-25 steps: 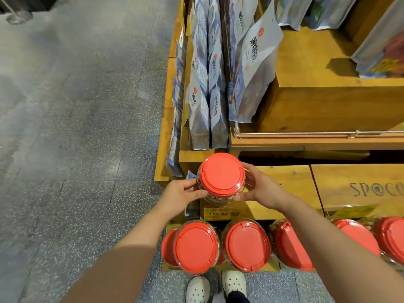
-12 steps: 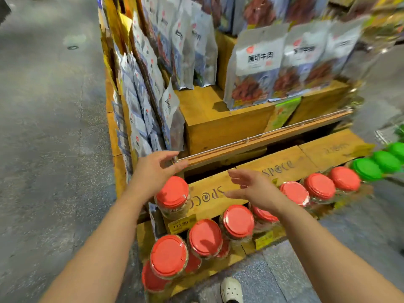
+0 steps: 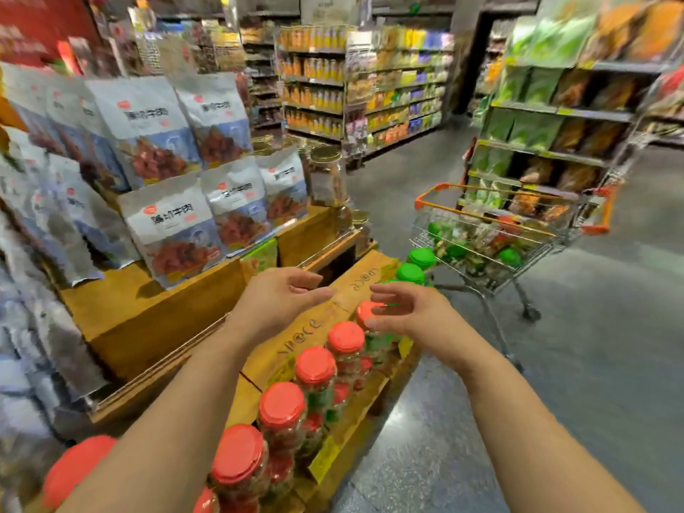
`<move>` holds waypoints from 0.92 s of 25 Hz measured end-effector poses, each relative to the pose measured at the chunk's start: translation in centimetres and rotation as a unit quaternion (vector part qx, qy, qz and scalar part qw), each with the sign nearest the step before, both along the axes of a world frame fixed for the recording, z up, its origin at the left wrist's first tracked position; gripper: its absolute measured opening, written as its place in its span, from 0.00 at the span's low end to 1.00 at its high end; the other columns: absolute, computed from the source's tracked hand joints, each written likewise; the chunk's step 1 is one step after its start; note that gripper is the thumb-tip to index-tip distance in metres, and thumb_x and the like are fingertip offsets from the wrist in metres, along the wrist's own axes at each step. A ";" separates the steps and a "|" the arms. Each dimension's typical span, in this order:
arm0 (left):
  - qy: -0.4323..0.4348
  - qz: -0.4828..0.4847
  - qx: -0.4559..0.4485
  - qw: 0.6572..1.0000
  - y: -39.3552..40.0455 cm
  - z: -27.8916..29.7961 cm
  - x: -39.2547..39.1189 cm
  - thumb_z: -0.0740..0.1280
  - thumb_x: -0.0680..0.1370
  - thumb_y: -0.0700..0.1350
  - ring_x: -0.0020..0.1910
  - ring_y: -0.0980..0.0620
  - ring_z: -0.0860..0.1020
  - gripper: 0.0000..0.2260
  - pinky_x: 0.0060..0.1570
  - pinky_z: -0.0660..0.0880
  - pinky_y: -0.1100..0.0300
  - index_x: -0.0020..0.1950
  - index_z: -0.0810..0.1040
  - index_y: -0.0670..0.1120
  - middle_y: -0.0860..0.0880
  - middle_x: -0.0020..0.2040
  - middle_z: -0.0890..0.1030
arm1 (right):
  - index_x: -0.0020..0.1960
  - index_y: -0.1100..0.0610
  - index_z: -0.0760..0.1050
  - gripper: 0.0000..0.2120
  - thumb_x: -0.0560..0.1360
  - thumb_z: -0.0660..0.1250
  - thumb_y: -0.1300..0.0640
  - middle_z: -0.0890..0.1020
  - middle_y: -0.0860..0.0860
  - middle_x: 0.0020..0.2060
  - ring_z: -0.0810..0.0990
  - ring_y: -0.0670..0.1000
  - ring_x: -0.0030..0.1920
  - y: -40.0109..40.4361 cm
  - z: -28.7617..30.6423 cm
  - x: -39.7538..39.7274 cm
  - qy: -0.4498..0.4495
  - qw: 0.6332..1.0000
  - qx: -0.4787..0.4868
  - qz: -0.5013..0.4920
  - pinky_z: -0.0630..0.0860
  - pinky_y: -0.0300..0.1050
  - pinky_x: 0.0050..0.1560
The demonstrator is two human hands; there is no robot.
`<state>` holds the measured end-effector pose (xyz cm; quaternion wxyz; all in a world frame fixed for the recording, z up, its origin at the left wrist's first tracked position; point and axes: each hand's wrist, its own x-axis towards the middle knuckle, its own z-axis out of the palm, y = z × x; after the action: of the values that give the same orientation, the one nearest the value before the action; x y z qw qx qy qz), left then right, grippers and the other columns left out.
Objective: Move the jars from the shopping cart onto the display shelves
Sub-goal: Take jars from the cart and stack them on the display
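While both bare forearms reach forward, the left hand and right hand face each other, fingers relaxed, holding nothing. Clear red-lidded jars line the wooden display shelf below them; the orange-handled wire shopping cart stands beyond the right hand.

We're in a supermarket: stocked aisle shelves, shopping cart, wooden display with snack bags.
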<state>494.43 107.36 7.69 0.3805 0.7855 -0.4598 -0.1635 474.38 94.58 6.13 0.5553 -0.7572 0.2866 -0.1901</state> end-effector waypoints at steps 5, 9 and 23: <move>0.032 -0.037 -0.058 0.997 -13.9 2.2 -11.8 0.74 0.74 0.56 0.42 0.66 0.78 0.14 0.38 0.71 0.72 0.54 0.85 0.50 0.56 0.47 0.85 | 0.60 0.52 0.79 0.25 0.65 0.79 0.63 0.83 0.52 0.55 0.84 0.48 0.53 -11.0 2.4 -13.1 -0.020 0.998 -0.006 -0.063 0.80 0.43 0.54; 0.050 -0.099 -0.077 0.991 -24.7 2.3 -20.9 0.75 0.71 0.58 0.42 0.66 0.80 0.11 0.44 0.74 0.64 0.48 0.84 0.54 0.59 0.43 0.84 | 0.58 0.51 0.78 0.22 0.67 0.79 0.61 0.83 0.48 0.53 0.82 0.43 0.52 -19.6 3.4 -23.4 0.008 0.991 -0.025 -0.128 0.79 0.35 0.49; 0.015 -0.180 -0.037 0.983 -57.0 -0.9 -24.9 0.73 0.74 0.59 0.49 0.62 0.79 0.19 0.43 0.73 0.68 0.61 0.81 0.52 0.57 0.56 0.82 | 0.59 0.47 0.79 0.21 0.67 0.79 0.52 0.82 0.45 0.54 0.81 0.45 0.55 -48.5 -1.0 -29.5 0.034 0.968 -0.021 -0.248 0.78 0.52 0.60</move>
<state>469.51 50.36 6.81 0.3800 0.6729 -0.5938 -0.2239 444.90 46.13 5.10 0.4646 -0.6800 0.4801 -0.3022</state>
